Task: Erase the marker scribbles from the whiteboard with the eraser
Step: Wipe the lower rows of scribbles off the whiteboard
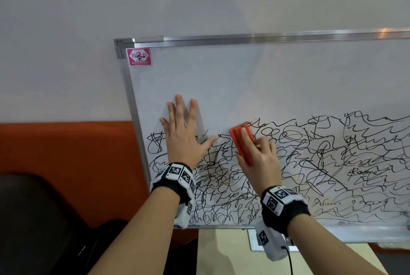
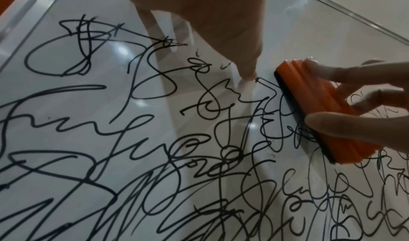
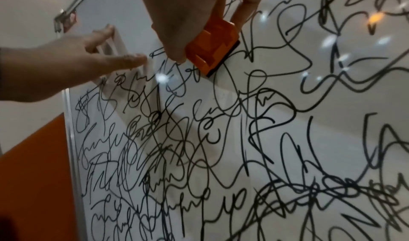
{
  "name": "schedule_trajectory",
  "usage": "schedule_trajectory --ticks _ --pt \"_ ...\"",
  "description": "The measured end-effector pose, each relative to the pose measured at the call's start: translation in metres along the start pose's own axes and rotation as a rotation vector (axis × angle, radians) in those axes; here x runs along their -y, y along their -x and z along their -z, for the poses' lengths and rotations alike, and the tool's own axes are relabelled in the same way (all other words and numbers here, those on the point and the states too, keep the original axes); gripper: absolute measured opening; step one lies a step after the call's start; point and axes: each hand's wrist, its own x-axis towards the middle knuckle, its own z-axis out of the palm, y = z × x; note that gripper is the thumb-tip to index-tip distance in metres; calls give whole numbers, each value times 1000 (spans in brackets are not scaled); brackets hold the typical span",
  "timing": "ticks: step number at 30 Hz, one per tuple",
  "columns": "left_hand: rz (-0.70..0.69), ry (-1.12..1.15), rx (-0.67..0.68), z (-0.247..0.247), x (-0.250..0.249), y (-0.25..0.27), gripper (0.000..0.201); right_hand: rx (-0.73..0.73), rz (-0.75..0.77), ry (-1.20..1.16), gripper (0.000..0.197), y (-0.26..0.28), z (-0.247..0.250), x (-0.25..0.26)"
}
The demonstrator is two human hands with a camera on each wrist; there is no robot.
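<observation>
A whiteboard [image 1: 221, 79] in a metal frame leans against the wall. Black marker scribbles [image 1: 310, 163] fill its lower half; the upper half is bare. My right hand [image 1: 259, 155] grips an orange eraser [image 1: 240, 141] and holds its dark felt side flat on the board at the top edge of the scribbles. The eraser [image 2: 318, 108] also shows in the left wrist view and, as the eraser [image 3: 212, 49], in the right wrist view. My left hand [image 1: 183, 132] lies flat on the board with fingers spread, left of the eraser, its thumb pointing toward it.
A red sticker [image 1: 139, 56] sits in the board's top left corner. Behind the board's left edge runs an orange panel [image 1: 66, 163]. A dark seat [image 1: 33, 219] is at lower left. Below the board lies a pale table top [image 1: 221, 252].
</observation>
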Motion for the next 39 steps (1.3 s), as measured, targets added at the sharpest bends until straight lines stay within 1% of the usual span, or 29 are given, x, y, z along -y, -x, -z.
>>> schedule_trajectory --ticks 5,10,12,14,16,18,20,22,24,26,29,32,36,39 --pt "-7 -30 -45 -6 1 0 120 -51 -13 -8 77 -21 13 -6" --pt "-17 -26 -67 -7 2 1 122 -51 -3 -8 77 -3 9 -14" --pt "-17 -34 -74 -7 2 1 123 -66 -14 -14 77 -6 10 -13" --pt "-18 -40 -70 -8 2 1 123 -93 -39 -21 76 -17 15 -10" --pt "-5 -51 -39 -4 -1 1 124 -92 -52 -7 77 -23 18 -9" --pt "11 -49 -10 2 -7 2 125 -85 -55 6 78 -17 19 -13" --pt "-20 -74 -28 7 -19 0 124 -61 -43 12 80 -5 20 -16" --pt "-102 -70 -54 11 -35 -4 126 -47 -43 10 82 -4 25 -18" --pt "-180 -46 -20 11 -52 -9 131 -74 -99 -1 82 -15 33 -19" --pt "-202 -60 61 8 -63 -10 142 -85 -136 2 82 -26 39 -22" --pt "-184 -99 117 1 -65 -8 156 -1 -101 14 81 -18 38 -28" --pt "-175 -134 131 -1 -64 -7 160 52 -74 30 84 -2 36 -29" --pt "-174 -131 117 -2 -63 -7 161 -13 -109 33 83 -18 40 -23" --pt "-179 -125 105 -2 -63 -6 158 -12 -108 32 84 -15 38 -24"
